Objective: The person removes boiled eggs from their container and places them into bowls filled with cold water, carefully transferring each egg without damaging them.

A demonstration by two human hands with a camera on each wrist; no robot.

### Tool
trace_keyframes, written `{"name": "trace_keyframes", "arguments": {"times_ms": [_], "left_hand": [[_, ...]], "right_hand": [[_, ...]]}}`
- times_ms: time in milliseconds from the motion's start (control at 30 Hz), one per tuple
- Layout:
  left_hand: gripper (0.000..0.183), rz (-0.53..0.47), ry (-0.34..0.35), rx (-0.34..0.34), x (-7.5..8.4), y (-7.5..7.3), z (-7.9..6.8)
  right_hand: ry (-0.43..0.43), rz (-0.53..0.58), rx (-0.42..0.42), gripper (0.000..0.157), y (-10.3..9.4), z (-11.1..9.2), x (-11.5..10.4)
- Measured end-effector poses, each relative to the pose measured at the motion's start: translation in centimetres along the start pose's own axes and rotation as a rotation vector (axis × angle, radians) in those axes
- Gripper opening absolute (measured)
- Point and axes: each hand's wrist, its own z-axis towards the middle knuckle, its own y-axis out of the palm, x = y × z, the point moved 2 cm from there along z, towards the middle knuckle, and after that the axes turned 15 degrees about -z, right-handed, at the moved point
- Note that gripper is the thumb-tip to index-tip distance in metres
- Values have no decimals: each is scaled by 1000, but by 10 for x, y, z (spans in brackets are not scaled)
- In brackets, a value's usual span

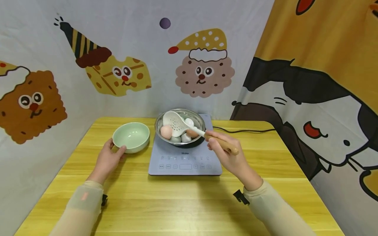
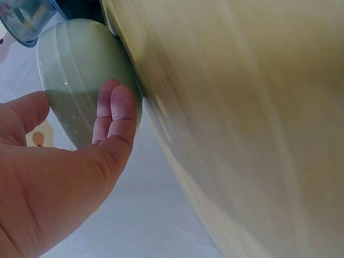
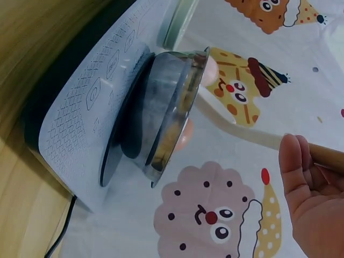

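In the head view, my left hand (image 1: 107,161) holds a pale green bowl (image 1: 136,149) at its near left side, thumb near the rim. The left wrist view shows fingers (image 2: 123,107) against the bowl's outer wall. My right hand (image 1: 231,157) grips the wooden handle of a white slotted spoon (image 1: 171,118). The spoon's perforated head is over a metal basin (image 1: 201,118) of several eggs. A pinkish egg (image 1: 166,132) overlaps the spoon's lower left edge. A brown egg (image 1: 192,133) lies under the spoon's neck, among white ones (image 1: 186,137).
The basin stands on a flat grey induction cooker (image 1: 185,172), and a black cord (image 1: 248,131) runs off to the right. All stands on a yellow wooden table (image 1: 177,206). Behind it hangs a cartoon-printed cloth (image 1: 141,19).
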Motion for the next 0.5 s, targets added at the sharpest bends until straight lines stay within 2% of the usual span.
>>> {"name": "trace_keyframes", "arguments": {"times_ms": [100, 267, 333, 500], "left_hand": [[90, -5, -1, -2, 1, -1, 0], [91, 2, -5, -6, 1, -2, 1], [92, 7, -11, -5, 1, -2, 0], [93, 14, -13, -3, 1, -3, 0]], "right_hand": [[148, 51, -49, 27, 2, 2, 0], [573, 196, -75, 33, 6, 2, 6], [709, 246, -67, 36, 8, 1, 10], [886, 373, -15, 40, 12, -2, 19]]}}
